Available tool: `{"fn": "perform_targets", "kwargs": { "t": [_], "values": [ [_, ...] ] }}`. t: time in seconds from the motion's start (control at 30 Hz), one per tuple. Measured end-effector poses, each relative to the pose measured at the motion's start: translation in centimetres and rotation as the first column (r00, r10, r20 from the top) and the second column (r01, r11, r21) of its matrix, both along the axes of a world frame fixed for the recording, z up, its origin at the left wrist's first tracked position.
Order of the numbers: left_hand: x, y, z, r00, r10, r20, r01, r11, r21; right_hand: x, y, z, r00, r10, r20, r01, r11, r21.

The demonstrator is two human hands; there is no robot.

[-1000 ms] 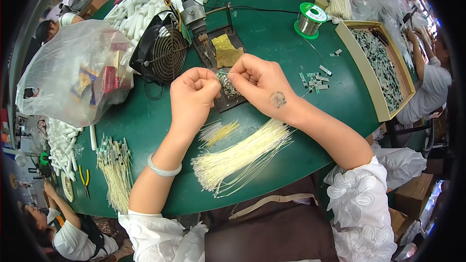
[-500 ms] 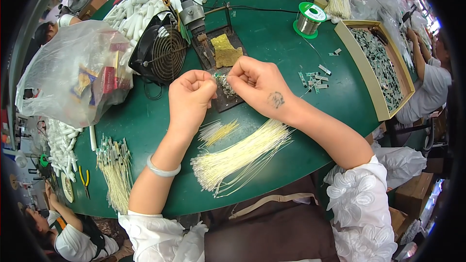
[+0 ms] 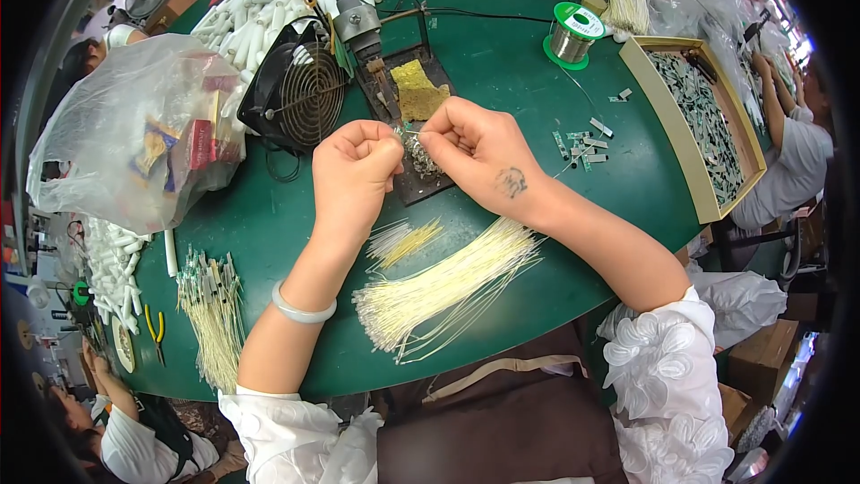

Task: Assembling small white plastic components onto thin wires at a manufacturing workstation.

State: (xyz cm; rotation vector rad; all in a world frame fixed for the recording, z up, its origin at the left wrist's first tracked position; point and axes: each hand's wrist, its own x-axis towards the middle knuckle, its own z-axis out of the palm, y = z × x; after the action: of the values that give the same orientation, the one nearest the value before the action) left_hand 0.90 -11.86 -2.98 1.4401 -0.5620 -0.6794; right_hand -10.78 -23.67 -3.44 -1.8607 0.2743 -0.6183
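My left hand is closed, its thumb and forefinger pinching a small green circuit board that is mostly hidden by the fingers. Opposite it, my right hand pinches a thin pale wire whose end reaches toward the board. A soldering iron on a stand points down, its tip just above the board; contact cannot be made out. Beneath the hands lies a clump of solder scraps on a dark tray, beside a yellow sponge. Nearer me lie a bundle of pale yellow wires and some short wires.
A small black fan and a plastic bag stand left, near white tubes. Wired boards and pliers lie front left. At right are a solder spool, loose boards and a box of boards. Co-workers sit both sides.
Both hands have stayed almost in place, with the board and wire still pinched. The wire shows a little more clearly between the fingertips, and the iron's tip appears slightly closer to the board.
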Motion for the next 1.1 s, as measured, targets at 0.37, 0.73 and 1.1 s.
{"fn": "perform_targets", "kwargs": {
  "t": [0.37, 0.73, 1.1],
  "values": [
    [0.0, 0.9, 0.0, 0.998, 0.064, -0.027, -0.062, 0.996, 0.056, -0.6, 0.3, 0.3, 0.999, 0.033, -0.016, -0.031, 0.997, 0.067],
    [0.9, 7.0, 2.6, 0.996, 0.092, 0.000, -0.091, 0.992, 0.088, -2.1, 0.5, -0.2, 0.923, 0.320, -0.212, -0.380, 0.839, -0.389],
    [-1.3, 7.9, 1.4, 0.996, 0.036, 0.084, -0.048, 0.988, 0.148, -2.8, 0.8, 1.6, 0.808, 0.286, -0.515, -0.523, 0.751, -0.403]
  ]
}}
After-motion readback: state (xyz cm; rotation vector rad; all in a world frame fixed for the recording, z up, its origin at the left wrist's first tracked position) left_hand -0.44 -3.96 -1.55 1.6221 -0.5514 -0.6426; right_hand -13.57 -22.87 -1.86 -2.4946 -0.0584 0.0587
